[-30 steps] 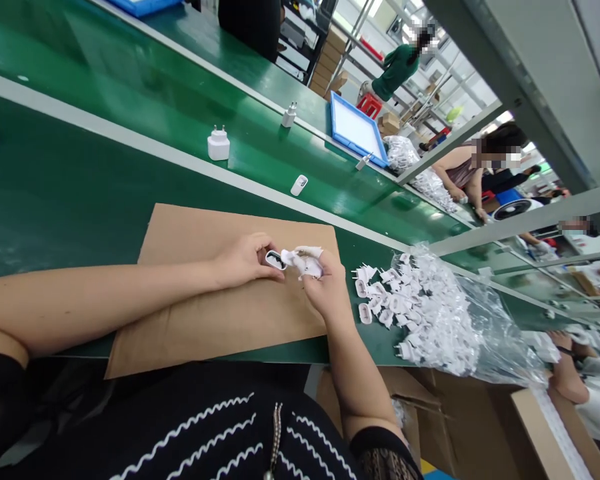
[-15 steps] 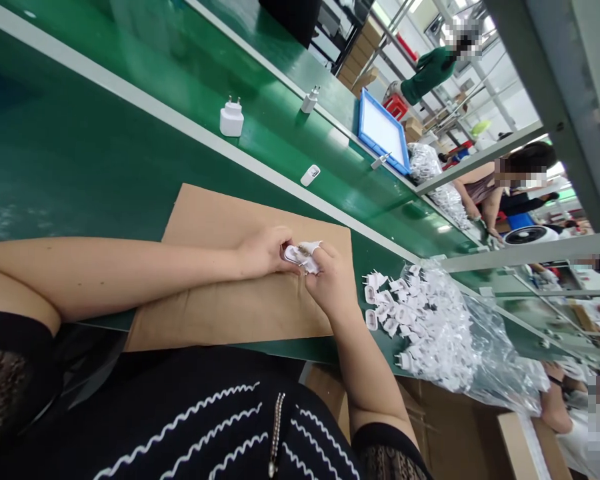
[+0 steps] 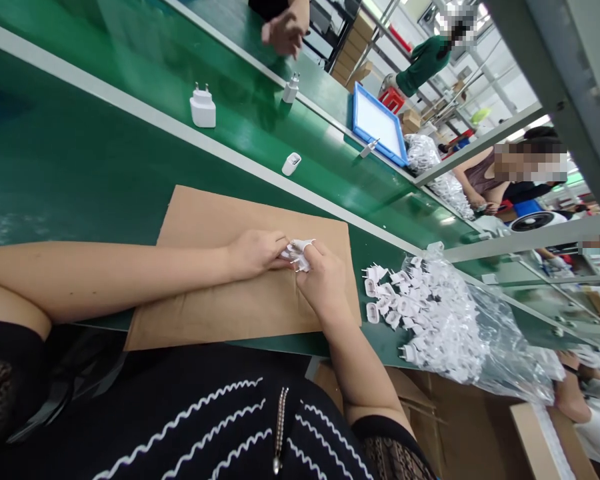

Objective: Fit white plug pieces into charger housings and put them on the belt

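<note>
Over a flat cardboard sheet (image 3: 220,303), my two hands meet. My left hand (image 3: 257,253) is closed around a white plug charger (image 3: 287,253), much of it hidden by fingers and cloth. My right hand (image 3: 324,277) pinches a crumpled white cloth (image 3: 303,259) against the charger. To the right of my right hand lies a heap of white plug chargers (image 3: 410,300), partly spilling from a clear plastic bag (image 3: 500,340).
Along the green belt (image 3: 240,123) stand a white charger (image 3: 203,110), another charger (image 3: 291,90) and one lying down (image 3: 291,164). Beyond is a blue tray (image 3: 380,127). A co-worker's hand (image 3: 285,32) reaches in at the top. A metal frame (image 3: 535,257) crosses the right side.
The chargers on the belt have shifted left in view. A co-worker's hand has appeared at the top. My hands stay together, with the cloth now covering more of the charger.
</note>
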The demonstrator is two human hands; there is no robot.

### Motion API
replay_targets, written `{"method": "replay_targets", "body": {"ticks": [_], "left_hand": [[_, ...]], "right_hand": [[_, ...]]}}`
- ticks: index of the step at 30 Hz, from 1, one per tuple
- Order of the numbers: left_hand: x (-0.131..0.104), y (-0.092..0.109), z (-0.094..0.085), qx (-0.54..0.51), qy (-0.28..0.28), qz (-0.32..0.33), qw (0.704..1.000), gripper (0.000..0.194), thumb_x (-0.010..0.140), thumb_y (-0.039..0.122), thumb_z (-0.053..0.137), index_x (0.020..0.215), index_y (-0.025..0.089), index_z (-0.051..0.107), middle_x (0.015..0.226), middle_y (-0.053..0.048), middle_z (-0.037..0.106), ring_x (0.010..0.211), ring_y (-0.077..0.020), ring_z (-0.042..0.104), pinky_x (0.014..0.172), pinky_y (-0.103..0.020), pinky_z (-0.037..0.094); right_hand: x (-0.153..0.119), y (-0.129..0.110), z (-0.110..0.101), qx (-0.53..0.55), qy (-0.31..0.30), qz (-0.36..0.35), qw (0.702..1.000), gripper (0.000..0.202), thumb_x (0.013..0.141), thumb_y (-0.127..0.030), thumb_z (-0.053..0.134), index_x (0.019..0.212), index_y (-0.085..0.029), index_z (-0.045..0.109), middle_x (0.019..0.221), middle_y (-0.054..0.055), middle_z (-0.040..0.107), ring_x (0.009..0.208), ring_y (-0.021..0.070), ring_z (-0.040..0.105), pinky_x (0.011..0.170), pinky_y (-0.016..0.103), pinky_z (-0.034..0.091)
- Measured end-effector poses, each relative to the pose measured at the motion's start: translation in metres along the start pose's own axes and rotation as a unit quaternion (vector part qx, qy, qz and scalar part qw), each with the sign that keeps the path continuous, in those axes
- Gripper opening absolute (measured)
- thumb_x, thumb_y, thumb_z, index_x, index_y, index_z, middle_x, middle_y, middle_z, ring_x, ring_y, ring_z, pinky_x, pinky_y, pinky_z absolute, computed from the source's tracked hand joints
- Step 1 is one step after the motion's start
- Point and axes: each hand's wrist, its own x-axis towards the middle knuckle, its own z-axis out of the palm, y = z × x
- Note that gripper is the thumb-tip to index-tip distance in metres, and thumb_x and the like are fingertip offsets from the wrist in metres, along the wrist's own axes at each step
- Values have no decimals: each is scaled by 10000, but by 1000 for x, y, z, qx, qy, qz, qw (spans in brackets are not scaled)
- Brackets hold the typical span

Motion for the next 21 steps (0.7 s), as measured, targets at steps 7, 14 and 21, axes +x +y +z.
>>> {"method": "replay_targets", "body": {"ticks": [7,14,21], "left_hand": [[13,-1,-10,-79,-28,-56,995,442,850,633,676,876,195,625,890,-56,669,775,-219,639,618,-299,400],[106,-32,-33,-84,49,-223,970,249,790,394,742,908,187,669,882,-53,704,746,-222,661,688,-314,480],[185,-61,-41,-18,106,-284,953,343,732,298,758,1002,100,685,1098,-203,681,1077,-369,634,948,-423,477]], "right_hand": [[1,13,10,328,20,148,933,281,814,-282,647,1078,-249,737,839,28,671,706,169,585,600,274,443],[24,49,13,662,18,398,635,313,681,-368,770,892,-226,588,647,-63,534,469,71,428,372,170,279],[23,58,12,714,-23,382,587,410,594,-273,807,986,-225,696,963,20,742,575,72,540,357,131,267]]}}
